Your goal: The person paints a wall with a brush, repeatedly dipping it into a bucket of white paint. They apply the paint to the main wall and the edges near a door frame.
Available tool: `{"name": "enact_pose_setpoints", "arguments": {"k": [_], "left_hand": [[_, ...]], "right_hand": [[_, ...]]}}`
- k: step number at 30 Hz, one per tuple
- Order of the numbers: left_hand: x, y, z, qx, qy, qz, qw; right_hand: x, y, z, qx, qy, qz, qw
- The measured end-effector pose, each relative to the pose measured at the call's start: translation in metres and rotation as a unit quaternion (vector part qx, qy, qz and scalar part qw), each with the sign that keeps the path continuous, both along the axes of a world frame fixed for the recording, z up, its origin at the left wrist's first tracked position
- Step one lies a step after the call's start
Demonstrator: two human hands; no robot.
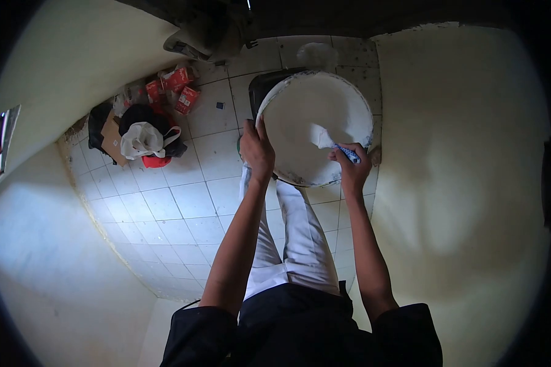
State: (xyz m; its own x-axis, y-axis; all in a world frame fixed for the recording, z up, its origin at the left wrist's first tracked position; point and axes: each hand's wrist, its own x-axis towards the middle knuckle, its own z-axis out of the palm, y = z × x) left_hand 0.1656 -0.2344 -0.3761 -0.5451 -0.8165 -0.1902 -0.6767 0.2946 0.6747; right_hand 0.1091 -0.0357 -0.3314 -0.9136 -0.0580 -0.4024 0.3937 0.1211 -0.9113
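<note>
The left hand (257, 148) has its fingers curled on the rim of the bucket (356, 110); the right hand (356, 171) has its own closed round the brush (347, 153), whose head is over the bucket's whitish inside. A loose left grip could let the bucket tip; an overloaded brush could drip on the tiled floor (193, 196). Farther off, bags (142, 140) and red boxes (187, 100) lie near a pale wall (49, 98)

Brush (348, 153) inside round tub (368, 110), bags (142, 140) left on tiled floor (217, 156)
</note>
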Motion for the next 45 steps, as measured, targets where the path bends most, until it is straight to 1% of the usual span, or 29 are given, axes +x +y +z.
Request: {"name": "enact_pose_setpoints", "arguments": {"k": [2, 4, 6, 7, 9, 10, 12, 14, 16, 18, 21, 24, 26, 28, 30, 31, 33, 34, 36, 38, 41, 42, 44, 45], "left_hand": [[-0.002, 0.000, 0.003, 0.038, 0.000, 0.015, 0.999], [-0.002, 0.000, 0.003, 0.026, 0.006, 0.013, 1.000], [-0.001, -0.001, 0.001, 0.016, 0.014, 0.010, 1.000], [-0.001, -0.001, 0.000, 0.010, 0.013, 0.005, 1.000], [0.001, 0.000, -0.001, 0.005, 0.013, 0.003, 1.000], [0.000, 0.000, 0.000, 0.004, 0.005, -0.001, 1.000], [-0.001, -0.001, 0.003, 0.003, -0.003, -0.002, 1.000], [-0.001, -0.002, 0.000, 0.029, -0.009, 0.021, 0.999], [0.001, -0.003, -0.005, 0.015, 0.001, 0.012, 1.000], [0.003, 0.001, -0.004, 0.004, 0.009, 0.003, 1.000], [0.000, -0.002, 0.002, -0.001, 0.022, 0.005, 1.000], [-0.001, -0.001, 0.005, 0.010, 0.013, 0.018, 1.000], [0.001, -0.002, 0.003, 0.035, 0.009, 0.013, 0.999], [0.001, -0.003, 0.002, 0.035, -0.007, 0.013, 0.999], [0.001, -0.003, 0.000, 0.035, -0.020, 0.011, 0.999], [0.002, -0.002, -0.001, 0.027, -0.014, 0.010, 0.999], [0.002, -0.002, 0.000, 0.021, -0.005, 0.007, 1.000], [0.002, -0.003, 0.001, 0.023, 0.001, 0.007, 1.000], [0.001, -0.002, 0.002, 0.026, 0.009, 0.005, 1.000], [-0.001, -0.001, 0.004, 0.019, 0.008, 0.014, 1.000], [-0.002, -0.002, 0.004, 0.028, -0.008, 0.019, 0.999], [-0.002, -0.002, 0.004, 0.028, -0.008, 0.018, 0.999], [-0.002, 0.000, 0.006, 0.031, -0.014, 0.021, 0.999], [-0.002, -0.001, 0.006, 0.031, -0.015, 0.022, 0.999]], "right_hand": [[0.002, 0.003, 0.007, 0.008, 0.017, 0.015, 1.000], [0.001, 0.006, 0.015, 0.015, 0.034, 0.030, 0.999], [-0.001, 0.008, 0.026, 0.071, 0.132, 0.091, 0.985], [-0.002, 0.009, 0.030, 0.071, 0.132, 0.093, 0.984], [-0.005, 0.012, 0.036, 0.079, 0.195, 0.125, 0.970], [-0.006, 0.014, 0.038, 0.079, 0.195, 0.127, 0.969], [-0.007, 0.018, 0.042, 0.068, 0.235, 0.138, 0.960], [-0.006, 0.019, 0.047, 0.065, 0.234, 0.137, 0.960], [-0.005, 0.018, 0.043, 0.063, 0.234, 0.135, 0.961], [-0.001, 0.017, 0.025, 0.054, 0.209, 0.102, 0.971], [0.002, 0.016, 0.003, 0.062, 0.189, 0.085, 0.976], [0.008, 0.015, -0.005, 0.067, 0.195, 0.065, 0.976], [0.011, 0.018, -0.007, 0.059, 0.181, 0.051, 0.980], [0.014, 0.022, -0.008, 0.051, 0.172, 0.037, 0.983], [0.017, 0.025, -0.009, 0.021, 0.109, -0.017, 0.994], [0.017, 0.024, -0.006, 0.022, 0.109, -0.017, 0.994], [0.017, 0.018, 0.000, 0.014, 0.039, -0.054, 0.998], [0.017, 0.016, -0.001, 0.015, 0.040, -0.055, 0.998], [0.019, 0.009, -0.008, 0.028, 0.030, -0.016, 0.999], [0.020, -0.003, -0.013, 0.047, 0.028, -0.009, 0.998], [0.023, -0.016, -0.020, 0.076, -0.017, 0.027, 0.997], [0.024, -0.017, -0.020, 0.076, -0.018, 0.026, 0.997], [0.027, -0.019, -0.021, 0.108, -0.073, 0.032, 0.991], [0.028, -0.020, -0.022, 0.108, -0.074, 0.033, 0.991]]}}
